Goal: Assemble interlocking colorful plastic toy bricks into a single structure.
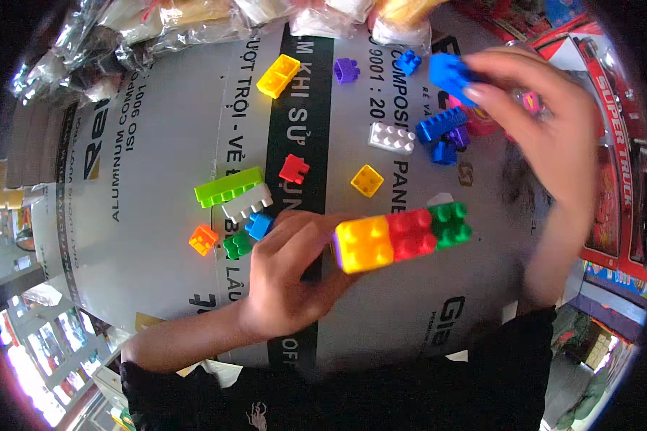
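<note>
My left hand [287, 273] is closed on a row of joined toy building bricks, held above the grey panel. In that row a yellow brick [365, 244] comes first, then a red brick [412, 233] and a green brick [451, 223]; a purple edge shows at the yellow end. At the upper right, my right hand [546, 108] pinches a blue brick [449, 75] between thumb and fingers. Just below it lie more blue bricks [441, 126] and a purple brick [459, 136]. A white brick [392, 138] rests to their left.
Loose on the printed grey panel [158, 144] are a yellow brick [278, 76], a purple brick [346, 70], a red brick [294, 169], a lime brick [228, 187] and several others. Plastic-wrapped goods [151, 32] line the far edge. Red toy boxes [607, 144] stand at the right.
</note>
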Demonstrator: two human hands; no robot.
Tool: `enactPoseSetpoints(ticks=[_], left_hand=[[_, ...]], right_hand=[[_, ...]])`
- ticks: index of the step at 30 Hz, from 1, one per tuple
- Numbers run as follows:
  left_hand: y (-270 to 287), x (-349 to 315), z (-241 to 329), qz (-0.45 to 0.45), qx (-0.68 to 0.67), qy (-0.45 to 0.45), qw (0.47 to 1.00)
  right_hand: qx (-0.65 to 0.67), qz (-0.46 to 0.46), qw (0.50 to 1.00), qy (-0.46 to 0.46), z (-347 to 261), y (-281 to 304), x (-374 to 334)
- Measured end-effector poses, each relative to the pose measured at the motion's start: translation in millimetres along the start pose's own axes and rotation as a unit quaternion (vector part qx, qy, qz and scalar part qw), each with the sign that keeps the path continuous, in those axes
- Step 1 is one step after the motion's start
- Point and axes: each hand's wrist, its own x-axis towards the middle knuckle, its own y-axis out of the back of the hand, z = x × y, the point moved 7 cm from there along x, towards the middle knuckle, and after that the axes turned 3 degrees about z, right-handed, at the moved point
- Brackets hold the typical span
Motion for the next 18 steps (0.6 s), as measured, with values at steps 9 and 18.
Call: enactPoseSetpoints(ticks=[9, 18], left_hand=[[1.7, 9.7, 19.2, 0.012, 0.033, -0.099, 0.994], [-1.8, 11.4, 27.2, -0.012, 0.028, -0.121, 0.992]], right_hand=[[-0.049, -0.208, 0.962, 0.169, -112.1, 1.5, -27.8], [-0.025, -0.190, 0.961, 0.199, -108.9, 4.0, -31.0]])
